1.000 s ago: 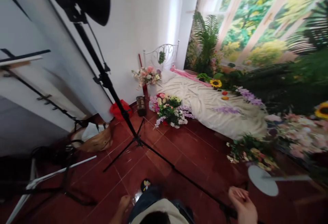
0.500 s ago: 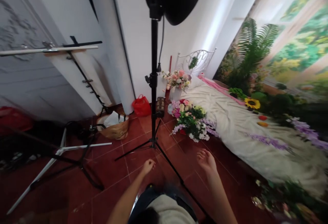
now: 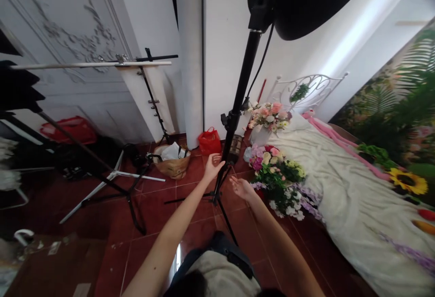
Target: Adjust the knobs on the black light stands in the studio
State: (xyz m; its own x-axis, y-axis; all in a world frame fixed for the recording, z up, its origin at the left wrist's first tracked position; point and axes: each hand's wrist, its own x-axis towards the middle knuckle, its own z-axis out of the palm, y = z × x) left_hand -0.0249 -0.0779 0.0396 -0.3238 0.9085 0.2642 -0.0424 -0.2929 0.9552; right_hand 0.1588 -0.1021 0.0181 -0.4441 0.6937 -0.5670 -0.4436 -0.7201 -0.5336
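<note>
A black light stand rises in front of me, leaning slightly, with a big dark lamp head on top and a cable hanging from it. My left hand is at the left side of its lower pole, thumb apart from the fingers; whether it touches the pole I cannot tell. To the right of the pole is my right hand, fingers loosely extended and nothing in them. The stand's clamp knob sits above both hands.
Artificial flowers stand on the floor beside a bed at right. A woven basket, a red bag and a second, white-legged stand are to the left. A cardboard box lies lower left.
Both hands have moved forward, up to the lower pole of the light stand. The pole now tilts in view, and my view has swung to the left.
</note>
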